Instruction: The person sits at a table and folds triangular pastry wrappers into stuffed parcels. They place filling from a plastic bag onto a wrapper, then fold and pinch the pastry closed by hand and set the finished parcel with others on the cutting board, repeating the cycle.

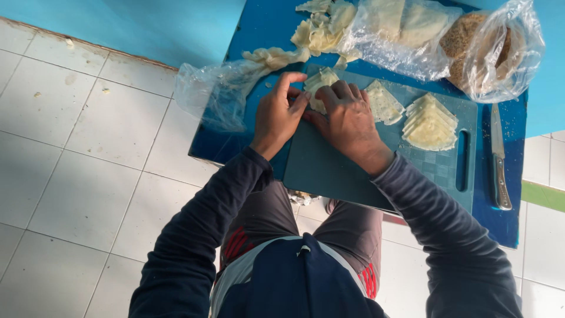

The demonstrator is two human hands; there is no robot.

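Note:
Both my hands press on a pale dough sheet (319,81) at the far edge of a teal cutting board (329,168). My left hand (278,115) pinches its left side with fingers and thumb. My right hand (348,118) lies over its right side, fingers curled down on it. To the right on the board lie a single folded triangle of dough (384,103) and a neat stack of folded triangles (431,123).
The board sits on a small blue table (506,224) over a white tiled floor. A knife (499,159) lies at the table's right edge. Clear plastic bags hold pale sheets (400,26) and brown filling (485,50); an emptier bag (215,94) hangs left. Loose dough scraps (321,29) lie behind.

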